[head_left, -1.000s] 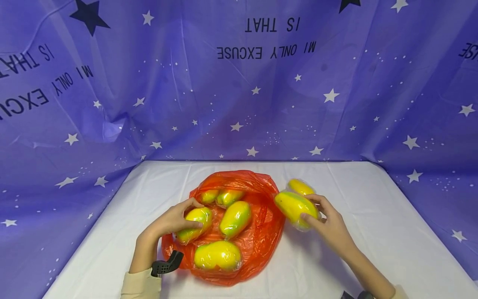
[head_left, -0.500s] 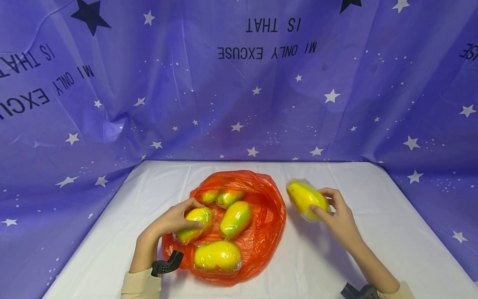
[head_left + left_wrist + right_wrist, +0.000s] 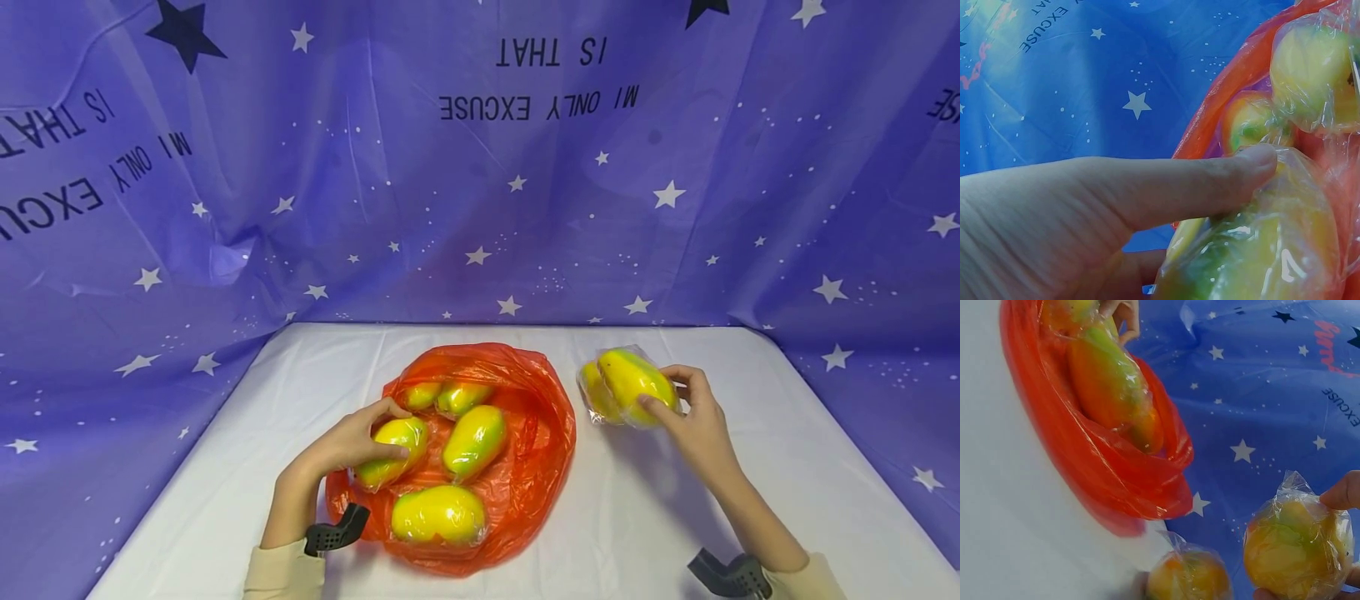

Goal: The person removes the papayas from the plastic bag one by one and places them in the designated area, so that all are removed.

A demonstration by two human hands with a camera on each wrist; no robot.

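Note:
My left hand [image 3: 356, 437] grips a green-yellow mango [image 3: 392, 452] wrapped in clear plastic at the left side of an open red plastic bag [image 3: 525, 500]. Several more wrapped mangoes lie in the bag, among them one at the middle [image 3: 474, 443] and one near the front [image 3: 438, 515]. To the right of the bag, my right hand [image 3: 697, 425] holds another wrapped mango [image 3: 636, 377] between thumb and fingers. Just left of it and partly hidden behind it is a second loose mango [image 3: 596, 392], on the table. In the right wrist view the held mango [image 3: 1294, 550] appears beside that loose one [image 3: 1191, 575].
A white cloth covers the table [image 3: 780, 467]. Behind and at both sides hangs a purple-blue sheet [image 3: 480, 208] with stars and lettering. A black wrist camera mount [image 3: 336, 532] sits on the left wrist, close to the bag's edge.
My right hand has carried its mango rightward and away from the bag's edge, up beside the loose mango. The left hand has stayed on its mango in the bag.

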